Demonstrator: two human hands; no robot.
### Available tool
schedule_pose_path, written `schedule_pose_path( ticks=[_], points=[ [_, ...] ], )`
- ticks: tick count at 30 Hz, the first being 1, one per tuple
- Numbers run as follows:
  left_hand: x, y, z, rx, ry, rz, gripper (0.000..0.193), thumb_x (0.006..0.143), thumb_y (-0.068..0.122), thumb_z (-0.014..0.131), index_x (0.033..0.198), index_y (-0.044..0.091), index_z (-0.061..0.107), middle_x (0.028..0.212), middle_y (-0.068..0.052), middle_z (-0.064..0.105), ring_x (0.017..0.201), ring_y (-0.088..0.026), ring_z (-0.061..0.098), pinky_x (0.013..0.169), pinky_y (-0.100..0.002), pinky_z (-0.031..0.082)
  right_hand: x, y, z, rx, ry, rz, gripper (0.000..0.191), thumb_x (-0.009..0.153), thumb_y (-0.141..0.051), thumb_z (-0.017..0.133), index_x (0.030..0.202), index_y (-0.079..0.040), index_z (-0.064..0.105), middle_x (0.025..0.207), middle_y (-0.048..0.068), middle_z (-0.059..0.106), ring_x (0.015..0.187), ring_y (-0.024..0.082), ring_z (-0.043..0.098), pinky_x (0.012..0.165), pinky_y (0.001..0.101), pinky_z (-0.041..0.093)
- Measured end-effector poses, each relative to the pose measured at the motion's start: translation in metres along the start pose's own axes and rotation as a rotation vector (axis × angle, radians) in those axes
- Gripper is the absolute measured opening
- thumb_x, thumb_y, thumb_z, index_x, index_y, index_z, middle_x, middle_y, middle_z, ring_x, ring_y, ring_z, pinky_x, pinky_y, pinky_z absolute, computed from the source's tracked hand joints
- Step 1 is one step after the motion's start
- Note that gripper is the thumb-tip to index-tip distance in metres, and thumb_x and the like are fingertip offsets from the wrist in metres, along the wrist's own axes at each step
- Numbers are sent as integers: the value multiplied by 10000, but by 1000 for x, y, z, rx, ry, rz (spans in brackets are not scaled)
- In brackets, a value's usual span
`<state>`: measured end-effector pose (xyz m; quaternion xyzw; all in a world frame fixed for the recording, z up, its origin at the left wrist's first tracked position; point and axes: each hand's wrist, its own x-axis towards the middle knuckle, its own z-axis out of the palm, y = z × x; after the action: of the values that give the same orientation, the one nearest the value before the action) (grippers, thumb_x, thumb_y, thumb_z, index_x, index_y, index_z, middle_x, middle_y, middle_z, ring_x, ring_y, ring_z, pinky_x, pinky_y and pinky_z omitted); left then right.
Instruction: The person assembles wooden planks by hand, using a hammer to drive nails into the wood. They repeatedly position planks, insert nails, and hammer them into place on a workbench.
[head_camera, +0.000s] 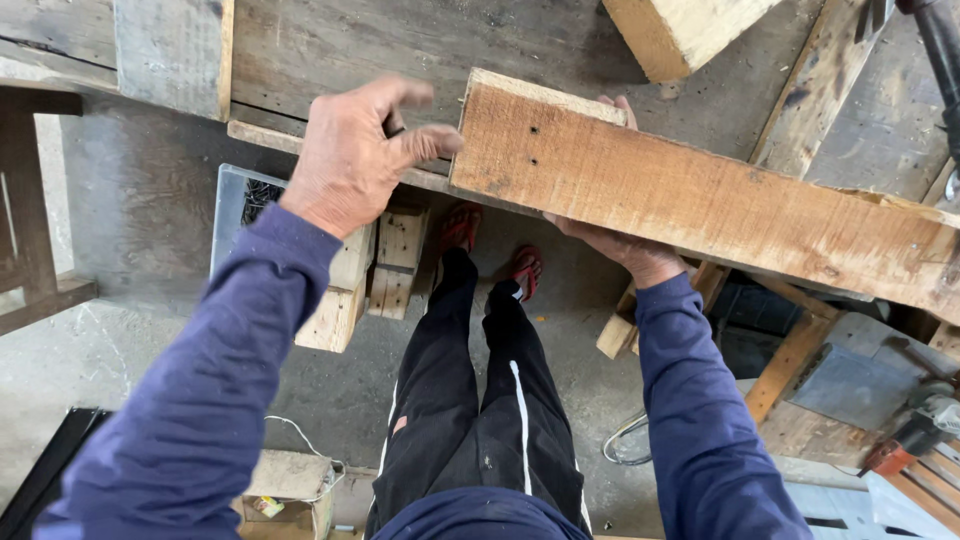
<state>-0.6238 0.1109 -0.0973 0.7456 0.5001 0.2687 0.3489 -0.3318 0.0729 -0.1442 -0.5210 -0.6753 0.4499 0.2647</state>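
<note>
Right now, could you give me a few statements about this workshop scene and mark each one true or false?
1. The right hand supports the wooden plank from underneath. True.
2. The left hand is closed around a hammer. False: it is open, its thumb touching the plank's end.
3. The person wears red footwear. True.
4. The sleeves are white. False: they are dark blue.
</note>
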Motion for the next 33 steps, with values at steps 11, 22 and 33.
schedule_pose_path(
  ticks=[11,22,33],
  points=[
    [-19,44,36,-145,191,-473,236,897,274,824,994,59,819,710,-79,758,589,-109,664,554,-270,512,-11,16,1,-84,-3,-20,1298,791,-730,795,1678,-128,63,1692,114,380,1607,304,334,1323,478,236],
    [-27,59,52,-6,299,-437,201,935,162,795,1062,6,793,792,-138,774,631,-170,710,612,-296,553,-15,41,7,-361,91,-87,1221,831,-658,845,1673,-124,139,1675,168,338,1566,340,366,1295,489,309],
    [-38,51,74,-65,499,-412,228,903,122,832,1086,-9,795,929,-150,810,769,-171,748,721,-283,579,-12,38,6,-402,107,-152,1212,856,-664,835,1642,-99,106,1638,212,314,1527,335,365,1289,499,329]
  ],
)
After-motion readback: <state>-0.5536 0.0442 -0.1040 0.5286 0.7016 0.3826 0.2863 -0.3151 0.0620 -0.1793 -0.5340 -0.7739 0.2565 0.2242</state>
